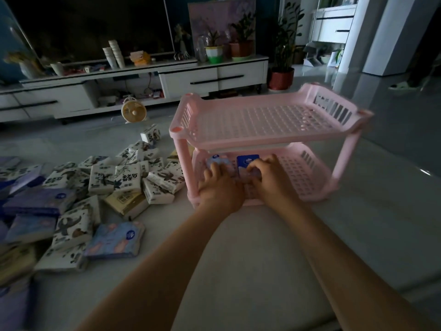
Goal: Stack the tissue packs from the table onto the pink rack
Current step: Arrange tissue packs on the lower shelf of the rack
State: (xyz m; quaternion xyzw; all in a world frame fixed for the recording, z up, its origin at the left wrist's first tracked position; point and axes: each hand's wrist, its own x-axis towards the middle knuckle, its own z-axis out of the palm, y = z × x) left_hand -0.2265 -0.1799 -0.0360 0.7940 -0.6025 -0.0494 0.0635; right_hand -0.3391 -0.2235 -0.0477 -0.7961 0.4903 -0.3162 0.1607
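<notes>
Low in pink rack [269, 139], hands [219, 189] [270, 180] tight round two tissue packs [220, 160] [247, 160], long axes away.

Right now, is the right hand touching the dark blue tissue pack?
Touching: in the head view the right hand curls its fingers over the dark blue tissue pack, no gap.

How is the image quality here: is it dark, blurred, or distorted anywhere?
Head view: dim overall; the tissue packs at the left edge are blurred; wide-angle distortion bows the pink rack; the glossy floor reflects light at upper right.
</notes>
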